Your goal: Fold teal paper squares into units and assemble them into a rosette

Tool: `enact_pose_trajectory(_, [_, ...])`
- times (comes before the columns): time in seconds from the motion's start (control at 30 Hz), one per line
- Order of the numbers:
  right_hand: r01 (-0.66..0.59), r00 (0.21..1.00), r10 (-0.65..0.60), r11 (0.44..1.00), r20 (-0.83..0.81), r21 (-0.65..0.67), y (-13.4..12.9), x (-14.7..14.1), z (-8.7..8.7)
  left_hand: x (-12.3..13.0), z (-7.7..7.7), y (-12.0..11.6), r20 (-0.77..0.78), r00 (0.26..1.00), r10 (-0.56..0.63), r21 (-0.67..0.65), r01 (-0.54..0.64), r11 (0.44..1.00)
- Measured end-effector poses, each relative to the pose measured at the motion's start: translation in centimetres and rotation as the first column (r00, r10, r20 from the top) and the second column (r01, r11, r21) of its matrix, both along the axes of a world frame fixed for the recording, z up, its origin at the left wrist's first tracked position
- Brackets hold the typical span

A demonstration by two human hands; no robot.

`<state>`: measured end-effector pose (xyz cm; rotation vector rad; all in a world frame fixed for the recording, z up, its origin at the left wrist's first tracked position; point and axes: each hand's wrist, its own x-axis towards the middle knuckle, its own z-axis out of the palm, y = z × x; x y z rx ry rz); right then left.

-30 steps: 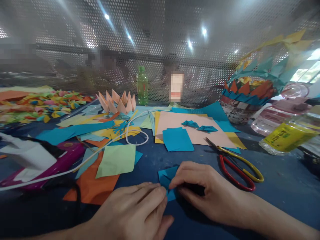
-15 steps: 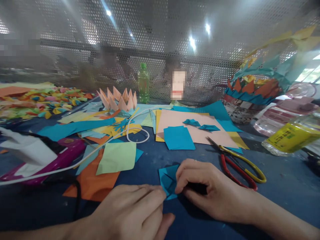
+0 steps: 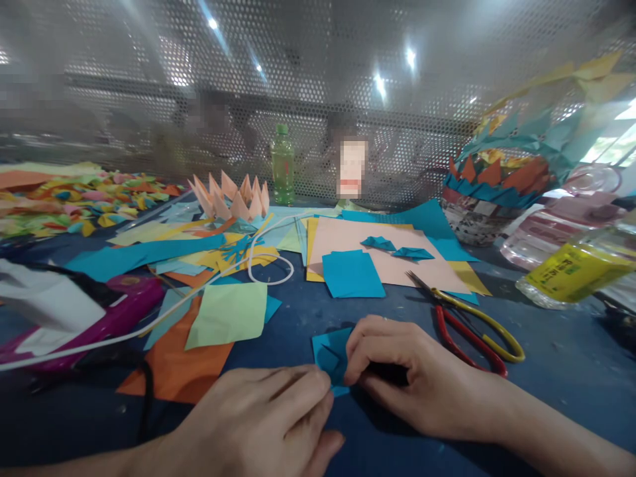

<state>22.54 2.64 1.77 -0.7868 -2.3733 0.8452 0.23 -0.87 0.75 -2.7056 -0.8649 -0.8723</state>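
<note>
A small blue paper square (image 3: 328, 351) with folds in it lies on the dark blue table, partly covered by both hands. My left hand (image 3: 271, 417) is closed, its fingertips pressed together on the paper's lower left edge. At the right edge, my right hand (image 3: 405, 371) grips the same paper between curled fingers and thumb. Scissors (image 3: 467, 324) with one red and one yellow handle lie beyond my right hand. Farther off, two folded blue paper pieces (image 3: 380, 243) and a blue paper stack (image 3: 352, 273) rest on pink sheets (image 3: 338, 232).
Coloured paper scraps, an orange sheet (image 3: 183, 368) and a white cable (image 3: 163, 324) spread leftward, beside a purple power strip (image 3: 134, 298). Behind stand a pink folded-paper ring (image 3: 233, 202) and a green bottle (image 3: 283, 165). To the right are a decorated basket (image 3: 472, 222) and a yellow-labelled bottle (image 3: 571, 271).
The whole view has shifted slightly, so things appear a little farther left. Both hands keep nearly the same pose on the blue paper.
</note>
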Motion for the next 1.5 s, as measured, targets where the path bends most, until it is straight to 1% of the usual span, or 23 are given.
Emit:
enact_pose_trajectory(0.03, [-0.001, 1.000, 0.001, 1.000, 0.001, 0.002, 0.0, 0.0, 0.0, 0.0, 0.1, -0.1, 0.002, 1.000, 0.005, -0.005, -0.005, 1.000])
enact_pose_trajectory(0.07, [-0.002, 1.000, 0.002, 1.000, 0.004, 0.003, 0.0, 0.0, 0.0, 0.0, 0.1, -0.2, 0.014, 0.997, -0.074, 0.024, 0.074, 0.997])
enact_pose_trajectory(0.1, [-0.002, 1.000, 0.002, 1.000, 0.010, 0.004, -0.1, 0.0, 0.0, -0.1, 0.1, -0.3, 0.005, 1.000, -0.028, -0.012, 0.028, 1.000])
enact_pose_trajectory(0.13, [-0.002, 1.000, 0.001, 1.000, 0.018, 0.005, -0.1, 0.0, 0.0, -0.1, 0.1, -0.3, 0.001, 0.999, 0.051, -0.049, -0.051, 0.998])
enact_pose_trajectory(0.17, [-0.001, 1.000, 0.001, 1.000, 0.024, 0.005, -0.1, 0.0, 0.0, -0.1, 0.1, -0.2, 0.022, 1.000, -0.013, 0.010, 0.013, 1.000])
enact_pose_trajectory(0.23, [-0.004, 0.999, 0.004, 1.000, 0.034, 0.006, -0.1, 0.0, 0.0, -0.1, 0.2, -0.1, 0.021, 0.998, -0.053, 0.060, 0.051, 0.997])
enact_pose_trajectory(0.27, [-0.008, 0.999, 0.007, 1.000, 0.036, 0.006, -0.1, 0.0, 0.0, -0.1, 0.2, -0.1, 0.017, 0.998, -0.054, 0.069, 0.053, 0.996])
enact_pose_trajectory(0.33, [-0.014, 0.999, 0.013, 1.000, 0.037, 0.012, -0.1, 0.1, 0.0, 0.0, 0.2, 0.0, 0.004, 1.000, -0.005, 0.051, 0.005, 0.999])
enact_pose_trajectory(0.37, [-0.016, 0.999, 0.015, 1.000, 0.036, 0.016, -0.1, 0.1, 0.0, 0.0, 0.1, 0.1, 0.007, 1.000, -0.005, 0.057, 0.005, 0.998])
enact_pose_trajectory(0.43, [-0.020, 0.999, 0.019, 0.999, 0.029, 0.026, -0.1, 0.1, -0.2, 0.0, 0.0, 0.2, 0.040, 0.997, -0.071, 0.128, 0.065, 0.990])
enact_pose_trajectory(0.47, [-0.021, 1.000, 0.020, 0.999, 0.023, 0.029, -0.1, 0.2, -0.2, 0.0, -0.1, 0.3, 0.047, 0.995, -0.084, 0.148, 0.076, 0.986])
enact_pose_trajectory(0.6, [-0.026, 0.999, 0.027, 0.999, -0.035, 0.020, 0.2, 0.3, -0.6, -0.1, -0.5, 0.5, 0.069, 0.995, -0.065, 0.174, 0.052, 0.983])
enact_pose_trajectory(0.77, [-0.035, 0.998, 0.035, 0.999, -0.049, -0.003, 0.2, 0.3, -0.7, -0.2, -0.2, 0.4, 0.054, 0.996, -0.067, 0.123, 0.059, 0.991])
enact_pose_trajectory(0.9, [-0.028, 0.999, 0.029, 1.000, -0.027, 0.013, 0.1, 0.3, -0.5, 0.0, -0.1, 0.4, 0.016, 1.000, 0.008, 0.085, -0.010, 0.996])
enact_pose_trajectory(0.97, [-0.026, 0.999, 0.026, 1.000, -0.022, 0.016, 0.1, 0.3, -0.4, 0.0, -0.3, 0.5, -0.010, 1.000, -0.012, 0.097, 0.013, 0.995])
enact_pose_trajectory(1.07, [-0.027, 0.999, 0.027, 0.999, -0.018, 0.022, 0.1, 0.3, -0.4, -0.2, -0.7, 0.7, -0.033, 0.996, -0.085, 0.123, 0.088, 0.988])
enact_pose_trajectory(1.2, [-0.038, 0.999, 0.038, 0.999, -0.007, 0.030, 0.0, 0.3, -0.4, -0.3, -0.6, 0.7, -0.035, 0.998, -0.057, 0.101, 0.060, 0.993])
enact_pose_trajectory(1.33, [-0.048, 0.999, 0.047, 0.998, 0.020, 0.046, 0.0, 0.4, -0.1, -0.2, -0.5, 0.6, -0.011, 0.996, -0.083, 0.074, 0.084, 0.994])
enact_pose_trajectory(1.5, [-0.088, 0.993, 0.080, 0.991, 0.082, 0.097, 0.0, 0.6, 0.5, -0.2, -0.7, 0.7, 0.026, 0.996, -0.084, 0.061, 0.082, 0.995])
